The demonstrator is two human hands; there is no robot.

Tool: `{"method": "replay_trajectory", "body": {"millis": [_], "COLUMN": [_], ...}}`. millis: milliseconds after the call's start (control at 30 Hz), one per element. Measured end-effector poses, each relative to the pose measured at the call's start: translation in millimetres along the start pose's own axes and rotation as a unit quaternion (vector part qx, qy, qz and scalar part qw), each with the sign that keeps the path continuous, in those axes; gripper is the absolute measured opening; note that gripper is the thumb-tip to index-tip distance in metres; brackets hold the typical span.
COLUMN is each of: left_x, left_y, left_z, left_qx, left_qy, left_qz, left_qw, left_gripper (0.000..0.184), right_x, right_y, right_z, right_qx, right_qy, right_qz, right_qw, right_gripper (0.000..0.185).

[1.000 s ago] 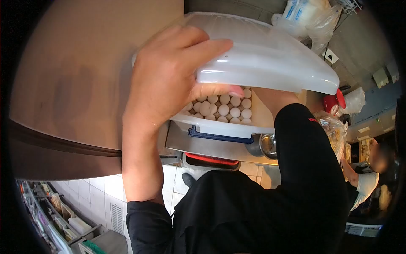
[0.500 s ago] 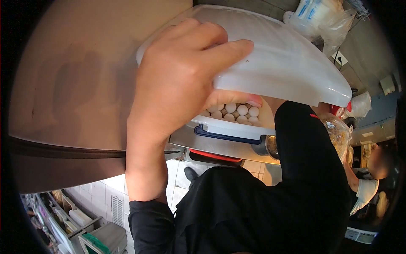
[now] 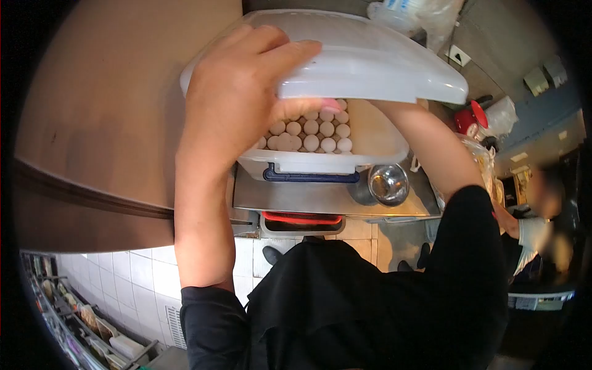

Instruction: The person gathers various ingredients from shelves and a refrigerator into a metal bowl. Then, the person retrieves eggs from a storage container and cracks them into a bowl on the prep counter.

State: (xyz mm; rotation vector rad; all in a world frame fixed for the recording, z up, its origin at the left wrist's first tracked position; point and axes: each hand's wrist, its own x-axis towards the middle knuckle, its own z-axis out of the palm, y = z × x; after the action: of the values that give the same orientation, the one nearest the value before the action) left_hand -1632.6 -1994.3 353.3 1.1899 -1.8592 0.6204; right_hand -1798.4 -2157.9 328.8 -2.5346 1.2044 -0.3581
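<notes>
My left hand [image 3: 231, 92] grips the near edge of a translucent white plastic lid [image 3: 376, 58], fingers on top and thumb underneath, holding it tilted up. Below it is a white plastic storage box [image 3: 296, 161] with a dark blue latch handle [image 3: 311, 177] on its front. White eggs [image 3: 311, 127] sit in rows inside, on the left and middle. My right forearm [image 3: 431, 145] reaches under the raised lid, over the box's right side; the lid hides the right hand, so its fingers cannot be seen.
A metal bowl [image 3: 388, 185] stands on the steel counter [image 3: 277, 196] beside the box. A red container [image 3: 472, 118] and plastic bags [image 3: 441, 21] are to the right and back. A large smooth panel [image 3: 105, 111] borders the left. Another person [image 3: 530, 240] is at far right.
My right arm has swung forward, its forearm now under the lid. More eggs and the metal bowl show as the view shifts. My left hand keeps hold of the lid.
</notes>
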Motion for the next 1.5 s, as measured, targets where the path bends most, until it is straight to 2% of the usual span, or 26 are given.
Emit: {"method": "replay_trajectory", "body": {"millis": [100,167,233,300,367,400,467,500,567,600,633,667,700,733,800,933,1000,1033,1100,1167,1200,1300,1367,1433,1467,1500], "left_x": [-2.1,-7.6,-20.9,-41.0,-65.6,-79.3,-87.0,-85.0,-84.1,-83.3,-93.7,-91.9,-102.3,-115.7,-148.0,-200.8,-211.5,-217.1,-234.4,-265.6,-285.1,-352.5,-416.0,-494.6,-533.6,-563.6], "left_y": [5.9,9.5,14.5,22.7,29.4,29.6,44.0,56.5,85.0,106.2,128.6,157.2,180.4,200.1,224.0,235.5,235.1,234.8,230.2,228.2,226.6,230.3,229.8,232.3,233.0,236.1], "left_z": [-3.9,-3.7,-0.5,1.9,8.5,13.4,10.9,9.3,10.5,13.8,27.8,39.2,63.6,93.3,163.6,276.3,277.8,265.7,230.2,179.1,151.4,62.5,4.3,-47.4,-76.7,-109.4], "left_qx": [0.006,0.007,-0.009,-0.013,-0.018,-0.019,-0.032,-0.034,0.067,0.018,-0.066,-0.075,-0.160,-0.176,-0.176,-0.149,-0.139,-0.126,-0.095,-0.120,-0.100,-0.089,-0.087,-0.034,-0.120,-0.204], "left_qy": [-0.013,-0.027,-0.042,-0.083,-0.128,-0.167,-0.221,-0.228,-0.177,-0.173,-0.190,-0.226,-0.274,-0.370,-0.457,-0.388,-0.344,-0.333,-0.313,-0.309,-0.299,-0.203,-0.141,-0.070,0.075,0.226], "left_qz": [-0.008,-0.014,-0.020,-0.041,-0.061,-0.070,-0.086,-0.084,-0.075,-0.062,-0.076,-0.042,-0.083,-0.134,-0.168,-0.241,-0.263,-0.253,-0.259,-0.306,-0.324,-0.427,-0.593,-0.659,-0.754,-0.801], "left_qw": [1.000,1.000,0.999,0.996,0.990,0.983,0.971,0.969,0.979,0.983,0.977,0.970,0.945,0.902,0.855,0.877,0.890,0.899,0.909,0.892,0.892,0.877,0.788,0.748,0.641,0.515], "left_gripper": [0.057,0.057,0.056,0.059,0.061,0.066,0.070,0.070,0.063,0.059,0.055,0.053,0.053,0.056,0.062,0.048,0.043,0.038,0.034,0.031,0.031,0.030,0.032,0.036,0.038,0.040], "right_x": [-66.5,-106.6,-172.5,-227.9,-275.9,-297.1,-335.9,-350.1,-371.1,-378.2,-384.7,-390.9,-394.8,-397.5,-400.5,-413.0,-420.5,-423.3,-427.8,-422.7,-416.0,-388.2,-355.7,-328.1,-314.5,-300.3], "right_y": [20.0,79.4,101.9,140.8,177.2,191.8,220.7,231.1,251.0,261.5,270.9,280.0,287.3,294.8,302.3,318.9,322.4,321.8,316.7,300.3,286.7,228.4,171.3,105.9,76.0,45.2], "right_z": [-28.1,-34.3,-37.7,-23.4,5.0,24.8,66.6,84.6,117.5,129.9,140.5,150.1,157.5,164.0,173.0,190.3,202.7,211.3,234.7,257.3,269.1,304.0,322.6,344.9,366.8,385.4], "right_qx": [0.168,0.290,0.398,0.507,0.634,0.637,0.748,0.751,0.800,0.801,0.822,0.842,0.842,0.844,0.846,0.812,0.793,0.772,0.762,0.741,0.720,0.674,0.636,0.573,0.551,0.530], "right_qy": [-0.018,-0.059,-0.018,-0.009,0.003,0.004,0.089,0.092,0.132,0.131,0.121,0.109,0.100,0.089,0.064,-0.035,-0.081,-0.121,-0.171,-0.241,-0.274,-0.366,-0.451,-0.505,-0.524,-0.558], "right_qz": [0.087,0.139,0.108,0.126,0.099,0.098,0.140,0.145,0.162,0.164,0.178,0.193,0.196,0.206,0.235,0.258,0.250,0.239,0.248,0.272,0.258,0.257,0.232,0.257,0.242,0.220], "right_qw": [0.982,0.945,0.911,0.853,0.767,0.765,0.643,0.638,0.562,0.561,0.527,0.492,0.492,0.487,0.475,0.523,0.550,0.576,0.573,0.565,0.583,0.588,0.582,0.592,0.602,0.599], "right_gripper": [0.033,0.037,0.046,0.049,0.047,0.047,0.042,0.042,0.039,0.039,0.036,0.034,0.034,0.034,0.032,0.027,0.029,0.030,0.030,0.028,0.026,0.027,0.028,0.029,0.031,0.031]}}
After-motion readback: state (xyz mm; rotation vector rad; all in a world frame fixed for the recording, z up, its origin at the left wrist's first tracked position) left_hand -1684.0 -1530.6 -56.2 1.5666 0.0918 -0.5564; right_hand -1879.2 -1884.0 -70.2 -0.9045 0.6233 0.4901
